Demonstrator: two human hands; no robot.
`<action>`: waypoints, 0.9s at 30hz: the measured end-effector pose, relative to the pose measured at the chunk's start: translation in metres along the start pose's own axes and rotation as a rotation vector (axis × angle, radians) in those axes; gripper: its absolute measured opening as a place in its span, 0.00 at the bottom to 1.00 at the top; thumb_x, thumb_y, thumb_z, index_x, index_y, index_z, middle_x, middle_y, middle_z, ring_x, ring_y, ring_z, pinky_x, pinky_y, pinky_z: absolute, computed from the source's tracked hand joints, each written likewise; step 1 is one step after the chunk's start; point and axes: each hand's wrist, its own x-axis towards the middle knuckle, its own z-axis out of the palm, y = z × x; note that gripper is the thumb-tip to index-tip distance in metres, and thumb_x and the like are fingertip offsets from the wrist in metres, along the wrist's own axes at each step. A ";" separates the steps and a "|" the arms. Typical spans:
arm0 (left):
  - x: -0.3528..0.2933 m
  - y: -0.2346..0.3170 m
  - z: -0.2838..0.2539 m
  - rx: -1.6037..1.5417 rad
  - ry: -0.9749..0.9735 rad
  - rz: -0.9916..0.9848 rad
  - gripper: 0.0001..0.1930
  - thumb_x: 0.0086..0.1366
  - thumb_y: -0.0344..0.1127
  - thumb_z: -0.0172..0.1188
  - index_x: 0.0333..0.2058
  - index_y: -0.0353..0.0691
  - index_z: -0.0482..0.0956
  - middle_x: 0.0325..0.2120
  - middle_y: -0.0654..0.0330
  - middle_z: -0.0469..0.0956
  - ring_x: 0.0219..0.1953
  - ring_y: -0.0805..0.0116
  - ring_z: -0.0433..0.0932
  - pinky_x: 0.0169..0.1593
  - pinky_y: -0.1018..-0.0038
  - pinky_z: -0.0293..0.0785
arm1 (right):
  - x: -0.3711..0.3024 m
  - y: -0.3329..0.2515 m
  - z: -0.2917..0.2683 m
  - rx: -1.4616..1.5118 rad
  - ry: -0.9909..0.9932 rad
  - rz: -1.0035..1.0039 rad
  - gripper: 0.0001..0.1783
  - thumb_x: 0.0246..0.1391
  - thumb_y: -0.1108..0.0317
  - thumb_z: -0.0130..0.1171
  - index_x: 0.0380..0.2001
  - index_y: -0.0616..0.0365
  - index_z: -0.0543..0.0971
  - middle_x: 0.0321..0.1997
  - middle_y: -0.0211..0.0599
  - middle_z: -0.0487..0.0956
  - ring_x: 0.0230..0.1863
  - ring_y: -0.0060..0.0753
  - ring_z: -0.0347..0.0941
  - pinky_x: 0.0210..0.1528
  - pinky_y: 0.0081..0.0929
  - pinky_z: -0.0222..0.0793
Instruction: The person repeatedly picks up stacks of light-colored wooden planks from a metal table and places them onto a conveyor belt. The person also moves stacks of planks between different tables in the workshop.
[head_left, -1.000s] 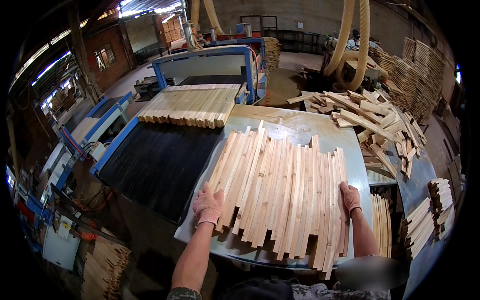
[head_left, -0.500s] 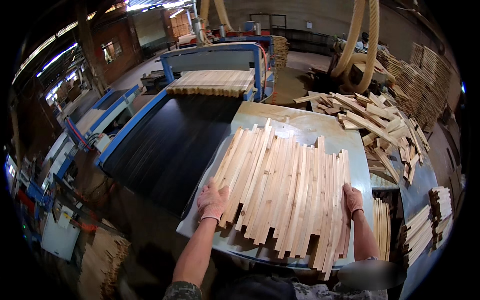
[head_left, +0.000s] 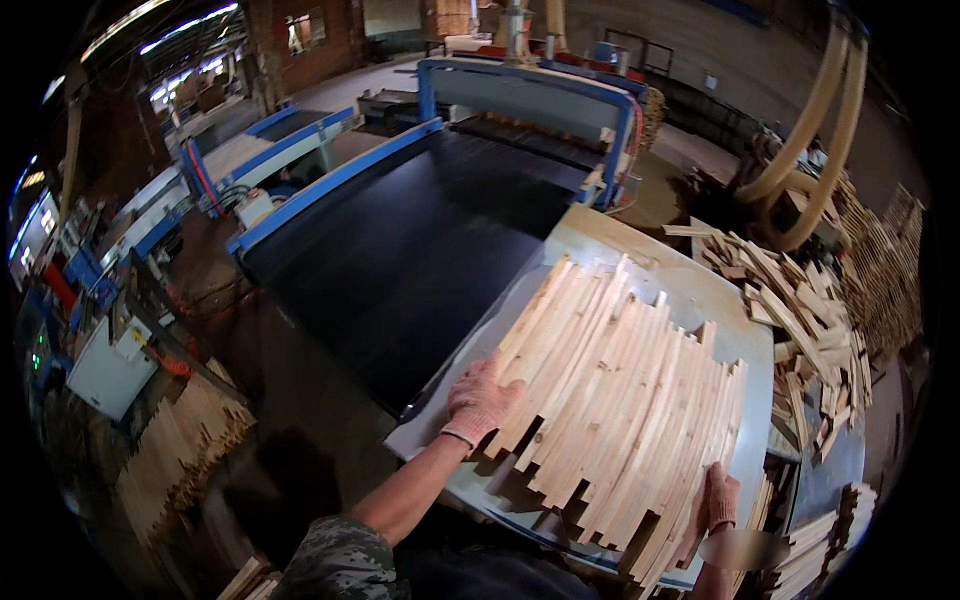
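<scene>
A broad row of pale wooden strips (head_left: 610,400) lies side by side on a metal-topped table (head_left: 745,330), their ends uneven. At its left edge, my left hand (head_left: 482,402), in a pinkish knitted glove, grips the outermost strip with the thumb over the top. My right hand (head_left: 718,497), gloved alike, is closed against the right edge near the close end; its fingers are partly hidden, and a blurred patch covers the wrist. Left of the table runs a wide black conveyor belt (head_left: 400,250), leading into a blue-framed machine (head_left: 520,90).
Loose wood offcuts (head_left: 800,300) are heaped at the right, with tall stacks of boards (head_left: 885,270) behind them. Thick beige hoses (head_left: 840,130) hang at the far right. More strips (head_left: 185,450) are stacked low on the left, near a grey control box (head_left: 115,370).
The batch of strips at the machine's mouth has moved farther in and is mostly out of sight. My view has swung left; both hands stay at the row's sides.
</scene>
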 end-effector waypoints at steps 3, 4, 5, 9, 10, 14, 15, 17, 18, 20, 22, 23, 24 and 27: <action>0.009 -0.006 -0.014 -0.030 0.013 0.013 0.45 0.64 0.63 0.63 0.75 0.52 0.62 0.66 0.51 0.72 0.66 0.49 0.74 0.69 0.55 0.70 | -0.010 -0.004 0.013 0.134 -0.027 0.073 0.34 0.62 0.42 0.67 0.32 0.72 0.83 0.27 0.35 0.80 0.31 0.29 0.72 0.34 0.40 0.69; 0.013 -0.004 -0.025 -0.018 0.007 0.004 0.45 0.64 0.63 0.63 0.75 0.52 0.62 0.66 0.51 0.72 0.66 0.49 0.74 0.69 0.55 0.70 | -0.012 -0.011 0.014 0.128 -0.028 0.091 0.33 0.61 0.42 0.68 0.32 0.71 0.84 0.26 0.35 0.81 0.29 0.29 0.73 0.33 0.38 0.70; 0.019 -0.006 -0.033 -0.006 0.000 -0.005 0.45 0.63 0.62 0.63 0.75 0.52 0.63 0.66 0.51 0.72 0.66 0.49 0.74 0.69 0.55 0.70 | -0.015 -0.019 0.018 0.121 -0.029 0.110 0.32 0.60 0.43 0.69 0.32 0.70 0.85 0.25 0.34 0.81 0.28 0.28 0.74 0.32 0.36 0.70; 0.051 -0.032 -0.058 0.009 0.033 -0.029 0.44 0.64 0.61 0.65 0.75 0.52 0.64 0.65 0.52 0.73 0.67 0.49 0.73 0.70 0.56 0.69 | -0.020 -0.067 0.048 0.206 -0.140 0.097 0.28 0.60 0.48 0.69 0.39 0.70 0.83 0.34 0.35 0.82 0.34 0.29 0.75 0.38 0.35 0.72; 0.072 -0.053 -0.072 -0.001 0.048 -0.015 0.44 0.62 0.61 0.65 0.74 0.52 0.65 0.64 0.51 0.74 0.66 0.50 0.74 0.69 0.56 0.70 | -0.028 -0.090 0.071 0.247 -0.149 0.087 0.29 0.60 0.49 0.68 0.39 0.72 0.83 0.34 0.34 0.82 0.34 0.28 0.76 0.39 0.33 0.74; 0.130 -0.115 -0.128 -0.003 0.061 -0.004 0.43 0.60 0.59 0.66 0.72 0.51 0.68 0.62 0.49 0.76 0.64 0.49 0.76 0.68 0.56 0.73 | -0.052 -0.179 0.135 0.273 -0.153 0.055 0.28 0.58 0.50 0.69 0.38 0.72 0.84 0.33 0.35 0.83 0.33 0.28 0.76 0.37 0.33 0.73; 0.149 -0.127 -0.144 0.010 0.044 0.023 0.42 0.60 0.59 0.66 0.71 0.51 0.69 0.62 0.49 0.76 0.64 0.49 0.76 0.68 0.55 0.73 | -0.061 -0.194 0.152 0.291 -0.144 0.048 0.28 0.59 0.50 0.68 0.40 0.73 0.84 0.34 0.36 0.83 0.33 0.29 0.77 0.37 0.33 0.74; 0.178 -0.169 -0.169 0.048 0.077 0.031 0.42 0.59 0.61 0.66 0.70 0.51 0.71 0.59 0.47 0.77 0.61 0.46 0.77 0.65 0.53 0.75 | -0.079 -0.235 0.188 0.253 -0.171 0.045 0.29 0.59 0.51 0.68 0.42 0.74 0.84 0.35 0.38 0.84 0.34 0.30 0.78 0.38 0.33 0.75; 0.196 -0.195 -0.181 0.068 0.088 0.046 0.44 0.59 0.62 0.67 0.71 0.51 0.69 0.59 0.47 0.77 0.61 0.45 0.77 0.65 0.53 0.74 | -0.090 -0.267 0.207 0.196 -0.177 0.050 0.29 0.58 0.52 0.68 0.41 0.75 0.84 0.35 0.39 0.85 0.35 0.30 0.79 0.39 0.33 0.76; 0.229 -0.241 -0.209 0.106 0.134 0.082 0.43 0.59 0.63 0.67 0.70 0.50 0.71 0.57 0.45 0.77 0.60 0.42 0.78 0.63 0.51 0.76 | -0.105 -0.308 0.244 0.105 -0.167 0.042 0.29 0.55 0.50 0.70 0.37 0.74 0.84 0.32 0.37 0.84 0.35 0.27 0.78 0.38 0.32 0.75; 0.266 -0.277 -0.237 0.152 0.131 0.082 0.42 0.60 0.64 0.66 0.69 0.50 0.71 0.58 0.46 0.77 0.60 0.42 0.78 0.62 0.51 0.76 | -0.120 -0.347 0.289 0.141 -0.144 -0.018 0.32 0.50 0.44 0.73 0.28 0.71 0.83 0.25 0.36 0.82 0.31 0.26 0.75 0.36 0.34 0.74; 0.284 -0.299 -0.249 0.173 0.141 0.092 0.42 0.61 0.65 0.66 0.68 0.50 0.71 0.58 0.46 0.77 0.60 0.42 0.78 0.62 0.50 0.76 | -0.114 -0.349 0.309 0.033 -0.152 -0.064 0.33 0.49 0.43 0.73 0.27 0.71 0.82 0.24 0.40 0.82 0.30 0.26 0.76 0.35 0.37 0.74; 0.300 -0.318 -0.261 0.208 0.171 0.096 0.41 0.62 0.65 0.65 0.68 0.50 0.71 0.58 0.47 0.76 0.59 0.43 0.78 0.61 0.50 0.76 | -0.120 -0.375 0.326 -0.019 -0.185 -0.024 0.33 0.49 0.43 0.73 0.28 0.71 0.83 0.24 0.44 0.82 0.30 0.28 0.77 0.35 0.39 0.75; 0.342 -0.362 -0.302 0.349 0.202 0.186 0.38 0.68 0.63 0.60 0.67 0.44 0.71 0.55 0.48 0.76 0.59 0.44 0.76 0.62 0.51 0.72 | -0.140 -0.424 0.389 0.057 -0.232 -0.027 0.32 0.50 0.45 0.73 0.31 0.73 0.84 0.25 0.46 0.83 0.31 0.33 0.80 0.39 0.41 0.76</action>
